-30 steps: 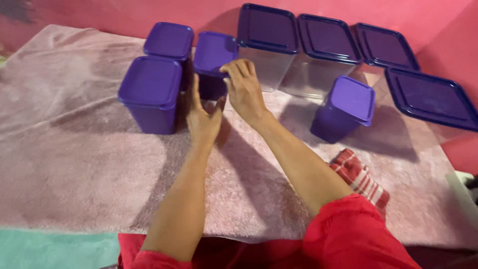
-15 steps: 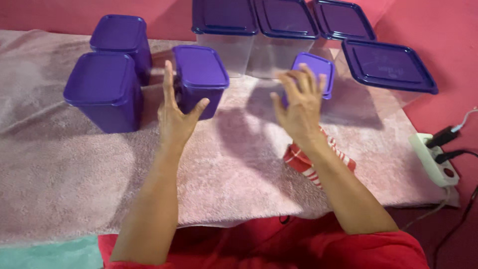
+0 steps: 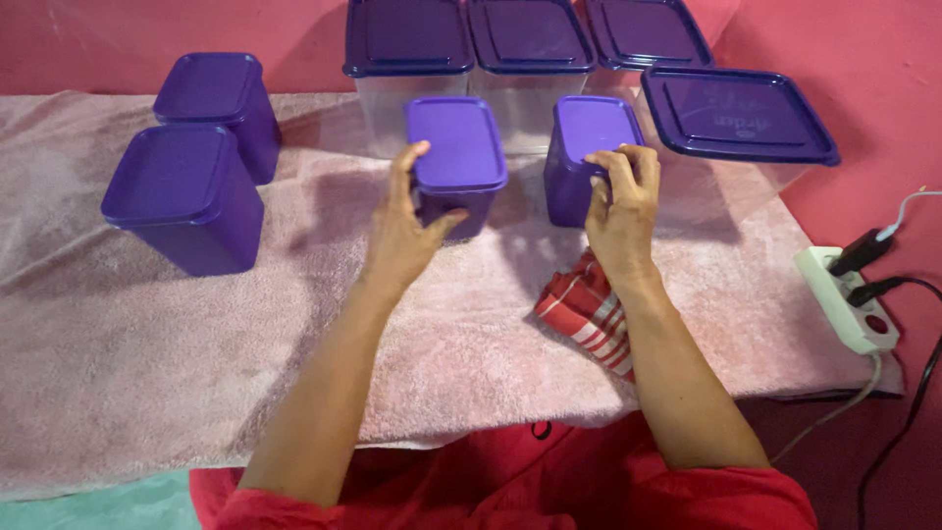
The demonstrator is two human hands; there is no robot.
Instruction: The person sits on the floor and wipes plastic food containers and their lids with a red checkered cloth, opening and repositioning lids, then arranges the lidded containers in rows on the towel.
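At far left 2 purple tubs (image 3: 183, 196) stand on the pink towel (image 3: 147, 344). My left hand (image 3: 404, 231) cups the middle tub (image 3: 456, 162), fingers spread against its side. My right hand (image 3: 620, 211) pinches the next tub's (image 3: 587, 147) lid edge, above a striped cloth (image 3: 587, 309).

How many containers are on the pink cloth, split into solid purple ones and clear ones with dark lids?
Solid purple containers: 4
Clear containers with dark blue lids: 4
Total: 8
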